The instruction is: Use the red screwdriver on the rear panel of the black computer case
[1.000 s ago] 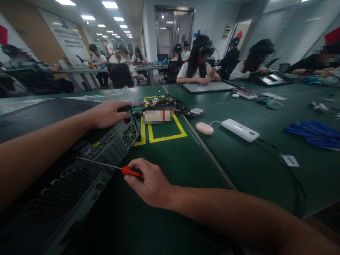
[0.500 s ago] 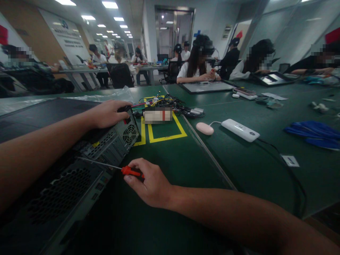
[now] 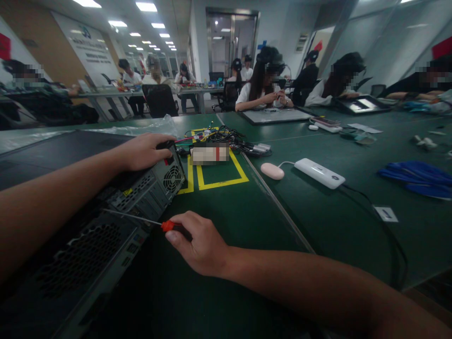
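**Red-and-black, steel-shafted screwdriver [image 3: 167, 226] has rolled slightly**

Right hand [image 3: 201, 245] pinches its handle between thumb and fingers, tip near the black metal computer case's [image 3: 134, 193] rear. Left hand [image 3: 146, 150] rests on top, thumb spread. Looks like screw-turning; next probably wants steady pressure.

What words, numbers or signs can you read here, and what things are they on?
None of the writing can be read clearly.
Wall sign: a logo and lines of writing, too blurred.
Wall notice: too small.
Yellow sticker on the computer case: too small.
White device: a little dark mark, too small.
White tag: a dark mark, too blurred.
Box: hidden by blurry squares.
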Tool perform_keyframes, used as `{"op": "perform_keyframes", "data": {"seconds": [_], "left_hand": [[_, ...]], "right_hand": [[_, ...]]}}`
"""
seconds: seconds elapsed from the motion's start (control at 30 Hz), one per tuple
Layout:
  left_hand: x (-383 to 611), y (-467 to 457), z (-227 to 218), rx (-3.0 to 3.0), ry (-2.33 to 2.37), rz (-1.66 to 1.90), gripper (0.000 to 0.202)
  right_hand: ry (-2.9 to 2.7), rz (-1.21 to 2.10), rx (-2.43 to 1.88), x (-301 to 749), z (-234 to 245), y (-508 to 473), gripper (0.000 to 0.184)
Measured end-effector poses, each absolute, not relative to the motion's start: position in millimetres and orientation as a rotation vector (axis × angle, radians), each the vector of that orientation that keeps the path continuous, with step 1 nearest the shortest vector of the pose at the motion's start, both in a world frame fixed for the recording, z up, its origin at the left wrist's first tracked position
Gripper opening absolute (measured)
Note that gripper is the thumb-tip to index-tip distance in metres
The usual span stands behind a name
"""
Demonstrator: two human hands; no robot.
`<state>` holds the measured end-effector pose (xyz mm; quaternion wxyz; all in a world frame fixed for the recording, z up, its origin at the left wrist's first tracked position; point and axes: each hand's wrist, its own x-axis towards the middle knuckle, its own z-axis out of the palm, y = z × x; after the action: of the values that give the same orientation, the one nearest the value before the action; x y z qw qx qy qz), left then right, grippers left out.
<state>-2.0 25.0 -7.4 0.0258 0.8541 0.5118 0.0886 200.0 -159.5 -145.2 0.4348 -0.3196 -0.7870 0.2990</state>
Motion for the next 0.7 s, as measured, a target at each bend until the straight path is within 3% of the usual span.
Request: {"op": "perform_keyframes", "data": {"seconds": [0.27,0.43,0.7], "left_hand": [[0.5,23.0,-5.2,2.63,1.603,0.262,0.074],[0.3,23.4,-6.0,2.633,1.61,0.268,0.078],[2.1,17.8,-3.8,2.664,1.59,0.252,0.084]], "right_hand": [[-1.924,0.844,-0.816,199.6,-145.8,-161.9,0.037],[-1.921,0.848,-0.803,199.4,-146.9,-160.8,0.024],[-1.906,0.844,-0.79,199.4,-146.7,-160.7,0.022]]}}
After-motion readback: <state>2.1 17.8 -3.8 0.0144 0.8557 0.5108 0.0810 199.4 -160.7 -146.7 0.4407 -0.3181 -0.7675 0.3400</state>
